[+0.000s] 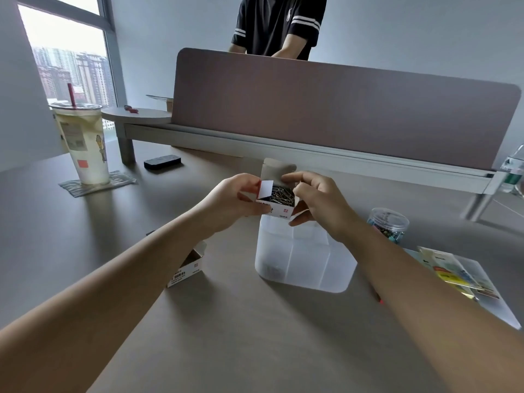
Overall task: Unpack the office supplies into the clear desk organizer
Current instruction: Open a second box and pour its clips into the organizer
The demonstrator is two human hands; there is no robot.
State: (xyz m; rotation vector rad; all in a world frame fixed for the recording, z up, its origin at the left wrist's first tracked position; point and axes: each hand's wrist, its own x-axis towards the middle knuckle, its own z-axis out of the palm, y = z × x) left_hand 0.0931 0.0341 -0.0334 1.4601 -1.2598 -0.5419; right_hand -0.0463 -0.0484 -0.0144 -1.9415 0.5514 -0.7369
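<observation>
Both hands, your left hand (pixel 226 198) and right hand (pixel 317 201), pinch the open paperclip box (pixel 279 204); flimsy card, loose clips, so hold its sides over the organizer (pixel 303 259).

Brown desk (pixel 232 336): organizer (pixel 306 268), open box (pixel 185 272), cup (pixel 82 143), jar (pixel 388 224).

Brown matte surface (pixel 241 336) fills the lower frame. Across the middle, a mauve divider panel (pixel 340 114) on a pale rail. Upper left: tall window (pixel 68 61), overcast daylight, high-rise blocks outside. Plain grey-white wall (pixel 425 38) behind. A small round shelf (pixel 136 114) juts left of the panel. A person in a dark shirt (pixel 279 21) stands beyond the divider, top centre.
</observation>
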